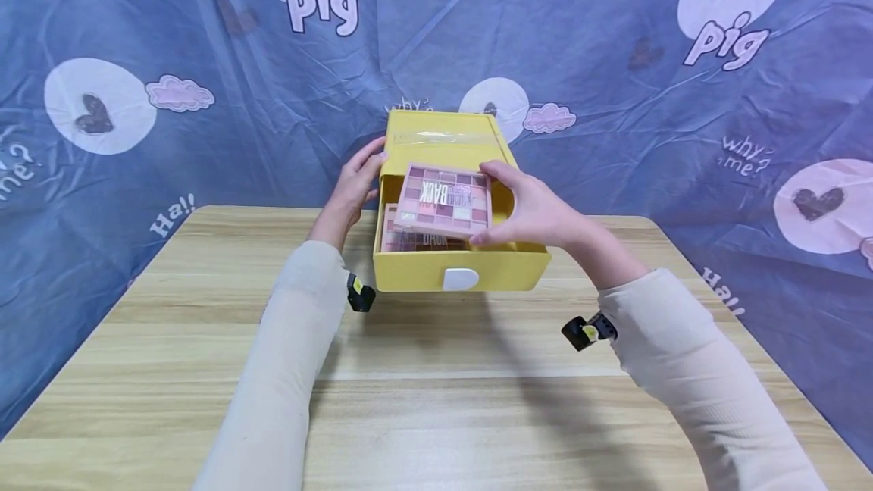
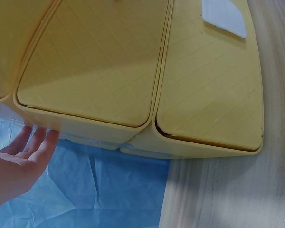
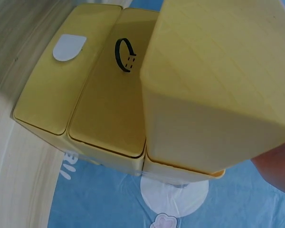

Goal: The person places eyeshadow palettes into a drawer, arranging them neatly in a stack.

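Observation:
My right hand point(image 1: 535, 207) pinches a pink eyeshadow palette point(image 1: 443, 199) by its right edge, thumb at the near corner. The palette is tilted over an open yellow drawer point(image 1: 409, 271) with a white tab handle. Inside the drawer lies a second, similar palette point(image 1: 392, 237), partly covered by the held one. My left hand point(image 1: 355, 184) rests against the left side of the yellow drawer unit point(image 1: 436, 146); in the left wrist view its extended fingers point(image 2: 46, 148) touch the wall. In the right wrist view the pulled-out drawer hides the palette and most of the right hand.
Below the open drawer, a middle drawer point(image 3: 107, 104) with a black loop handle and a bottom drawer point(image 3: 52, 95) with a white tab are closed. The unit stands on a wood-grain table point(image 1: 423, 430), close to a blue printed cloth point(image 1: 600, 21) behind.

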{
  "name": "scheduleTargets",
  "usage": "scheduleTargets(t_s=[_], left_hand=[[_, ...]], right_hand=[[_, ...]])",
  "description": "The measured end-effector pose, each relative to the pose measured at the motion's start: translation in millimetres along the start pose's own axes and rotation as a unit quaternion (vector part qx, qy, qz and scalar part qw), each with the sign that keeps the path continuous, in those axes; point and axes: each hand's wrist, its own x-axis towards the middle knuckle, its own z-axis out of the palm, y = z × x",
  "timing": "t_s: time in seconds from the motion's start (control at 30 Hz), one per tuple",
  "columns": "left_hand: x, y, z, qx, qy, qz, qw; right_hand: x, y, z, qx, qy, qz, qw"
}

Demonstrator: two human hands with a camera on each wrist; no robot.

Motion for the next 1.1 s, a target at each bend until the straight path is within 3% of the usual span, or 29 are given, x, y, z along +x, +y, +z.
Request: scheduleTargets(t_s=[0.27,0.67,1.1], left_hand=[[0.8,-1.7,-0.2,0.004,-0.004,0.005,1.0000],[0.6,-1.9,-0.3,-0.001,-0.001,0.005,1.0000],[0.9,-2.4,-0.8,-0.005,-0.006,0.012,0.9999]], right_hand=[[2.1,-0.9,4.5,-0.002,-0.004,-0.017,1.000],[2.7,-3.5,6.4,-0.012,-0.022,-0.011,1.000],[9.3,0.2,6.9,0.013,-0.056,-0.019,0.998]])
